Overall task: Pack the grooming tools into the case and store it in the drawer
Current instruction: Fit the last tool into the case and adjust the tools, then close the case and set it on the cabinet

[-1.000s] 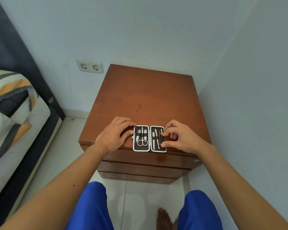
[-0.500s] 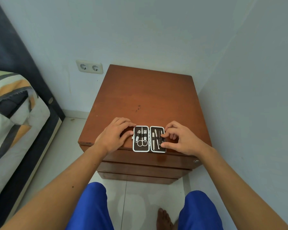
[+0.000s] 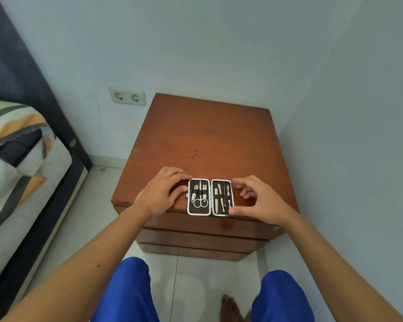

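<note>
the case lay open flat at the very front edge of the cabinet, its two halves side by side and its white rim almost over the top drawer. behind it the brown wooden top stretched bare to the wall, smooth with a few dark specks. the left hand rested beside the left half, fingers curled against its rim. the right hand held the right half, thumb at the near corner and forefinger at the far one. inside, thin steel tools and round-handled scissors sat under dark straps on a dark lining. a bed stood well left, across pale floor tiles; a wall ran close on the right.
</note>
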Demonstrator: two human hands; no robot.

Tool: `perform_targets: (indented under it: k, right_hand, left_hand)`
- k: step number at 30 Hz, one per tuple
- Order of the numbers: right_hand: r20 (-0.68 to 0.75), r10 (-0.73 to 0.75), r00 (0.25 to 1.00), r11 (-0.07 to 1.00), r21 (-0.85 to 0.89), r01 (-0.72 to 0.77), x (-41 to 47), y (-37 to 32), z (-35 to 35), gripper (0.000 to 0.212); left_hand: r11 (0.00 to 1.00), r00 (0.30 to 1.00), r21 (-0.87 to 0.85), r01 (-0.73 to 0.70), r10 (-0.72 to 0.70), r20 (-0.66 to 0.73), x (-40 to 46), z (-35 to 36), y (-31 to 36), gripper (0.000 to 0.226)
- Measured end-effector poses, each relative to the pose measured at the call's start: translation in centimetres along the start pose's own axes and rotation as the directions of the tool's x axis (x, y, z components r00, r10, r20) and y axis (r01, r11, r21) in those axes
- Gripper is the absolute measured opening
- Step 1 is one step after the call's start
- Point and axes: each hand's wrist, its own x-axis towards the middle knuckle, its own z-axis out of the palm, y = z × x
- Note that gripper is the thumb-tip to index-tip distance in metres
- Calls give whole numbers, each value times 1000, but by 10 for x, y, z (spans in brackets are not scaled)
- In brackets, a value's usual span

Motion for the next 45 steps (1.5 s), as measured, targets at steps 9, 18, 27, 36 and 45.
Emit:
perform_targets:
  k: [9,18,27,36,45]
  right_hand:
    - [193,98,976,976,-208,-57,19,-5,-3,126]
    - [276,262,925,960,-175,-220,73,-22,-39,75]
    - [199,134,971,989,40,-145,90,-46,-38,36]
    - [70,-2,998,1000,23,0,49,-56,-7,21]
    - [61,-63,996,980,-184,73,44,-30,26,55]
  left_hand:
    - [999,999,-47,-14,16,40,1,-3,-5,38]
    - [994,998,-112,1,-7,-55,1,-2,0,17]
    - [992,997,-122,20,-29,-66,0,-2,1,18]
    - [991,996,-133,31,-41,-75,0,-1,0,20]
    - [987,993,-133,88,-98,-66,1,-2,3,26]
